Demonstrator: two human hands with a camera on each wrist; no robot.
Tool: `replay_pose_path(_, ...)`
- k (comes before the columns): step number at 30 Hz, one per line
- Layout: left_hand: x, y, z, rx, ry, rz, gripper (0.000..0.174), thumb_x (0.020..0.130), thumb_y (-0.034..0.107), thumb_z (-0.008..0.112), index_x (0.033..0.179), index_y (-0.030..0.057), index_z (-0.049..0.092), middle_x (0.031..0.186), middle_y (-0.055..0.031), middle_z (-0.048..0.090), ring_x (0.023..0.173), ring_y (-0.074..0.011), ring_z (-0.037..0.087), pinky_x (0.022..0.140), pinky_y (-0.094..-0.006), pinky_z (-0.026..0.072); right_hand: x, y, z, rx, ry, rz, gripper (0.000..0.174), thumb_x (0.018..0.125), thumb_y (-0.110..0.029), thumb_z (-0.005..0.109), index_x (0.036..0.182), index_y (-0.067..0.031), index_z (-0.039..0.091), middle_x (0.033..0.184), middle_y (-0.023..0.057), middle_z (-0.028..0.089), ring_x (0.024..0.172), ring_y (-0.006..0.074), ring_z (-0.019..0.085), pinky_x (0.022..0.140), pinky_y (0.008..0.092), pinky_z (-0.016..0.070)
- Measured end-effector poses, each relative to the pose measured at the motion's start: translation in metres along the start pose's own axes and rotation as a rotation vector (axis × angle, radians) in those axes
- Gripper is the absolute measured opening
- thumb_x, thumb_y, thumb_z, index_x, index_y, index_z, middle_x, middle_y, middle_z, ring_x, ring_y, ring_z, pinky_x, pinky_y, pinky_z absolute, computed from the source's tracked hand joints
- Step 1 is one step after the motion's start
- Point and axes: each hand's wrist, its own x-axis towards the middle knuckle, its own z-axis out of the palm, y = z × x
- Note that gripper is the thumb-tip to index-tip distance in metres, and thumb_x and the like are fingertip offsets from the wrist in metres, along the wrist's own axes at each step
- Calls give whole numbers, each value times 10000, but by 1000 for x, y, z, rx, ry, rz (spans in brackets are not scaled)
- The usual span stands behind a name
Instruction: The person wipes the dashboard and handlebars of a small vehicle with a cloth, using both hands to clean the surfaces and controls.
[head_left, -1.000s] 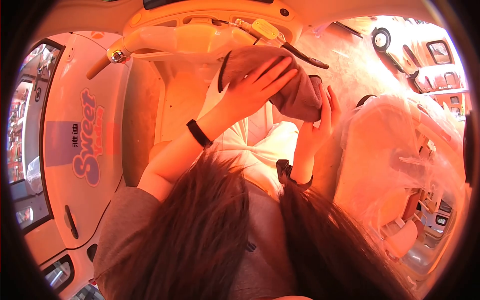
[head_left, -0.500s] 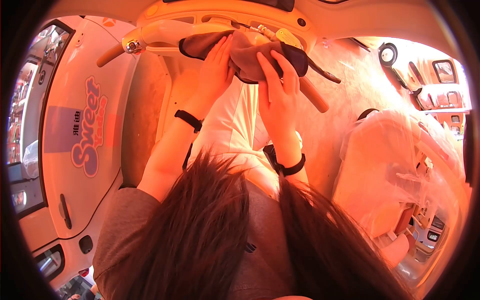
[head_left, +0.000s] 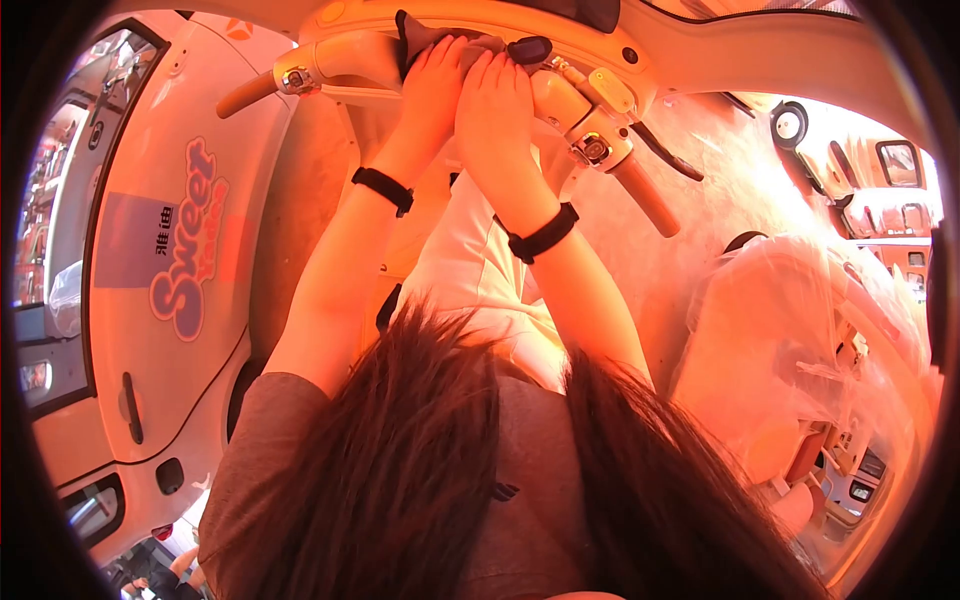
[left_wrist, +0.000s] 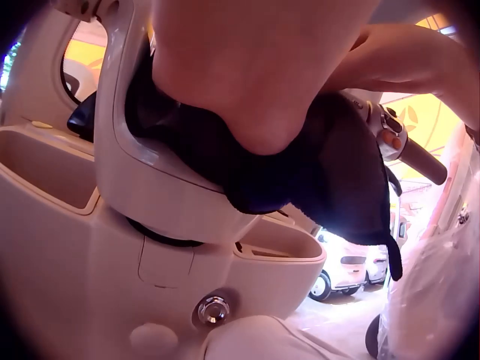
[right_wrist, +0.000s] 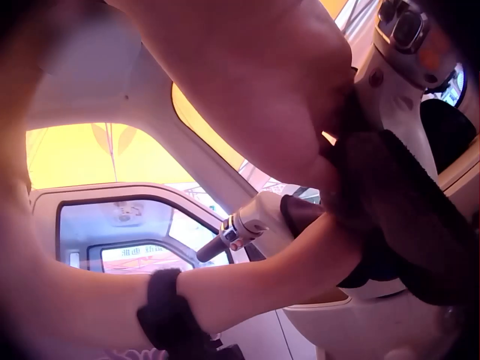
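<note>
Both hands are together at the middle of the white handlebar, on a dark cloth with black edging. My left hand lies on it with extended fingers. Close beside it, my right hand presses down with fingers straight and side by side. Most of the cloth is hidden under the hands in the head view. In the left wrist view the cloth drapes over the steering column cover and hangs down, a small loop at its corner. The right wrist view shows a dark fold of cloth near the right hand.
Brown grips end the handlebar, with a brake lever on the right. A door with "Sweet" lettering stands at left. Plastic-wrapped seating is at right. Open dash pockets and a key lock sit below the bar.
The cloth has gone from being held up between both hands to lying on the handlebar's middle. The right hand has moved left, next to the left hand, uncovering the right grip and switches.
</note>
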Motion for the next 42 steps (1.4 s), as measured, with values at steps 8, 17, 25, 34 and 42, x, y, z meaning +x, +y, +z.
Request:
replay_pose_path(8, 36, -5, 27, 500, -338, -197, 252, 828, 236, 681, 1023, 80, 651, 953, -93, 657, 985, -222, 626, 947, -332, 457, 30, 5, 40, 97, -89, 125, 434, 856, -177, 652, 1202, 76, 577, 980, 125, 666, 874, 248, 697, 726, 351, 552)
replay_pose_path(17, 1, -16, 4, 301, 45, 39, 361, 857, 154, 633, 1159, -44, 644, 1207, -173, 671, 1240, -332, 589, 1087, -444, 445, 32, 11, 44, 225, -81, 32, 471, 826, -128, 683, 1256, 30, 570, 1020, 119, 665, 974, 269, 713, 742, 389, 569)
replay_pose_path(25, -38, 2, -54, 201, -109, -136, 455, 864, 86, 624, 1302, -30, 590, 1449, -157, 563, 1377, -254, 514, 1097, -368, 463, 46, 10, 59, 673, -221, -7, 499, 785, -135, 666, 1274, -55, 603, 1242, 139, 637, 1229, 329, 591, 1065, 493, 438)
replay_pose_path(34, -47, 6, -62, 565, -173, -135, 570, 923, 146, 582, 1483, 89, 494, 1616, 11, 438, 1481, -148, 412, 1144, -370, 385, 44, -3, 74, 895, -106, 149, 488, 761, -147, 656, 1241, -60, 638, 1243, 155, 658, 1126, 392, 631, 980, 456, 521)
replay_pose_path(42, -45, 5, -61, 586, -185, -113, 558, 929, 148, 577, 1476, 58, 516, 1590, -32, 478, 1466, -159, 426, 1161, -408, 333, 44, -31, 67, 122, -121, 293, 415, 799, -257, 729, 1123, -6, 660, 993, 96, 658, 992, 276, 663, 795, 398, 525)
